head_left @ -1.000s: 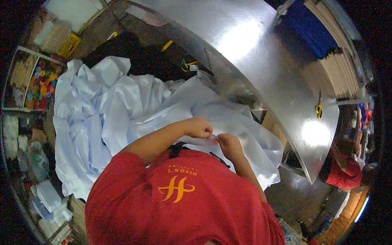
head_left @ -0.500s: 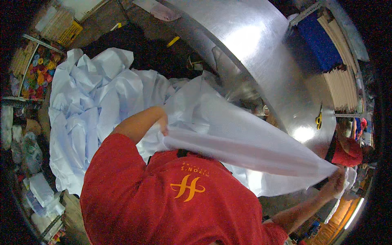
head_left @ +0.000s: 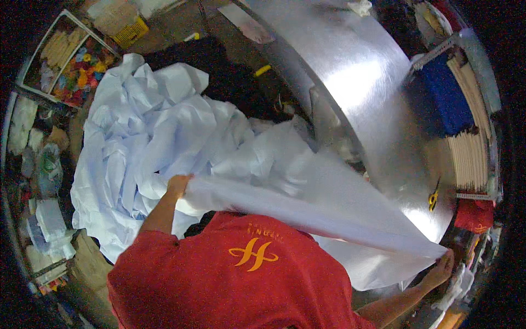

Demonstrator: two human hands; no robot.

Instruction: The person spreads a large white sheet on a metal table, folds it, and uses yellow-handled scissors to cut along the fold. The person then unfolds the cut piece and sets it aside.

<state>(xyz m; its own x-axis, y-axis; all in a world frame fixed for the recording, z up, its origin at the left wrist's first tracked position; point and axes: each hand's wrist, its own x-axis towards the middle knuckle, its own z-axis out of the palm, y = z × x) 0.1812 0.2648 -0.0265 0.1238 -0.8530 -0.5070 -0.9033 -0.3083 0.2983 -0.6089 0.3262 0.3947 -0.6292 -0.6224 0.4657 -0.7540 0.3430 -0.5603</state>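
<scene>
A long sheet of thin white fabric point(head_left: 296, 205) is stretched taut across the front of my red shirt. My left hand point(head_left: 178, 186) is closed on one end of its folded edge, beside the crumpled pile. Far to the right, my right hand point(head_left: 446, 264) grips the opposite pointed corner, near the metal table's edge. Fabric hangs down below the taut edge on the right. The sheet runs back into a big heap of crumpled white fabric point(head_left: 164, 120) at the left; where one ends and the other begins cannot be told.
A shiny metal table point(head_left: 378, 126) curves along the right, with yellow-handled scissors point(head_left: 433, 200) on it. Beyond lie stacked blue cloth point(head_left: 446, 98) and cream folded stacks point(head_left: 468, 162). At the far left, a rack holds colourful bundles point(head_left: 85, 74); plastic bags point(head_left: 49, 170) lie below.
My left hand has moved left and lower, drawing the fabric edge out longer and straighter. My right hand stays on its corner, slightly lower in view. The whole view has shifted somewhat.
</scene>
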